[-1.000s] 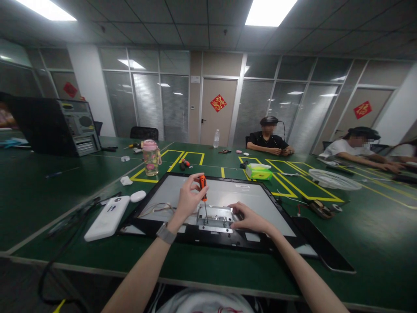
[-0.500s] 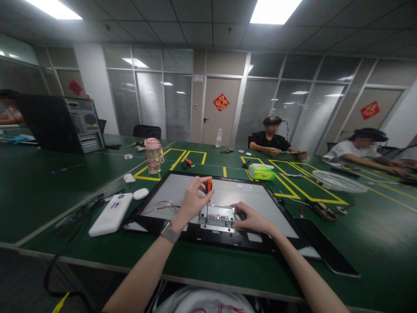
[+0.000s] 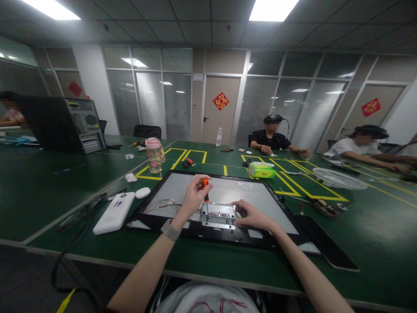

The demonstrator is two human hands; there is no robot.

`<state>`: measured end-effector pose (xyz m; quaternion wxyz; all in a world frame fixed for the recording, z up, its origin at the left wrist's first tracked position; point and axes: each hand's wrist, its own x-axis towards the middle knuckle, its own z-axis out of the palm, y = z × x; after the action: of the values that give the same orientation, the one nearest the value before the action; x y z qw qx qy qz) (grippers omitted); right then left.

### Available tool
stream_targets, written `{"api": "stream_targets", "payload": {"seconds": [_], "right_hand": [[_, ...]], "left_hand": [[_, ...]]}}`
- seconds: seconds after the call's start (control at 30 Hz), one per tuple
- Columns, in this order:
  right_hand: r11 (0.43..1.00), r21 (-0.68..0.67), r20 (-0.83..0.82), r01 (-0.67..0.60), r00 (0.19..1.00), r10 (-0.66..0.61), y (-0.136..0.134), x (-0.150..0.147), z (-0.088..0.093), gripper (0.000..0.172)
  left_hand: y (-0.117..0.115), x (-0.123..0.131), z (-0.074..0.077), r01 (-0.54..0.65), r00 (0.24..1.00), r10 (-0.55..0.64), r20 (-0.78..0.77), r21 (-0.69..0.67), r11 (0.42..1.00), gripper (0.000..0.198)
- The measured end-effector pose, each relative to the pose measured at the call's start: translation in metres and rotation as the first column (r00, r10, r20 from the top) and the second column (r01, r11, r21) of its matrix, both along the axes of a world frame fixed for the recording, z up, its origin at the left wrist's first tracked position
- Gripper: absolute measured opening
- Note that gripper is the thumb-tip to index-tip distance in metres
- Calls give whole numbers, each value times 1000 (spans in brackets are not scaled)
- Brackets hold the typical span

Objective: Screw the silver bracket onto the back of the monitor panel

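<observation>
Barely any difference from half a second ago, tbh. Looks like a small re-set of the left hand (image 3: pixel 194 195), with fingers bunched a bit differently around the top of the orange-and-black screwdriver (image 3: pixel 206 198). Closed on it in a pinch, with the shaft nearly upright below the fingertips, aimed down at what looks like the same left end of the metal bracket (image 3: pixel 218 210). Too small to tell whether seated on a screw head. So, reading this as more work on that one point, not a hop to a new one.

No real shift in the right hand (image 3: pixel 250 214): curled half-round the bracket's right end, with thumb toward the near edge and fingers toward the far one. Probably steadying it; can't tell whether clamping or only resting. Well beyond the right hand, across the table (image 3: pixel 208 261), also spotting a co-worker's hand (image 3: pixel 267 150) lower now, no bearing on this job.

As for the bracket: between both hands, silvery, with small dark holes along the near strip and fiddly bits across the middle, too blurry to name. Lying on a grey panel (image 3: pixel 273 204), with that near strip over the black frame (image 3: pixel 243 237). Thin wires (image 3: pixel 163 204) just left of the left hand, white label (image 3: pixel 245 185) beyond the right.
</observation>
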<state>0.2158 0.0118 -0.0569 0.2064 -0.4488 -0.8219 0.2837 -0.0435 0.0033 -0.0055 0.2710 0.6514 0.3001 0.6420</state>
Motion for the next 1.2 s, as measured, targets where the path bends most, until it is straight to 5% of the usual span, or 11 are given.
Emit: {"api": "stream_targets", "payload": {"seconds": [0.1,0.3,0.47,0.67,0.93,1.13,1.2], "right_hand": [[1000,-12,-8,2,1000,-2,0,1,0,64],[1000,-3,-14,5,1000,-5,1,2,-2,63],[1000,3,-13,6,1000,-6,3,3,-4,65],[1000,13,-9,7,1000,-7,2,3,-3,65],[1000,3,8,9,1000,-9,-1,2,2,63],[1000,7,-1,10,1000,-10,-1,1,3,61],[1000,11,-6,10,1000,-10,-1,2,2,61]], "left_hand": [[1,-2,1,-27,1000,27,3,14,1000,16],[8,-5,1,185,975,-166,147,-125,975,31],[10,-7,2,66,991,-48,127,-139,988,23],[4,-6,7,345,929,-298,219,-218,913,42],[4,-7,7,23,1000,-23,-12,-51,998,26],[0,-6,8,262,965,-259,43,-152,953,39],[-1,-5,9,242,970,-237,46,-156,958,38]]}}
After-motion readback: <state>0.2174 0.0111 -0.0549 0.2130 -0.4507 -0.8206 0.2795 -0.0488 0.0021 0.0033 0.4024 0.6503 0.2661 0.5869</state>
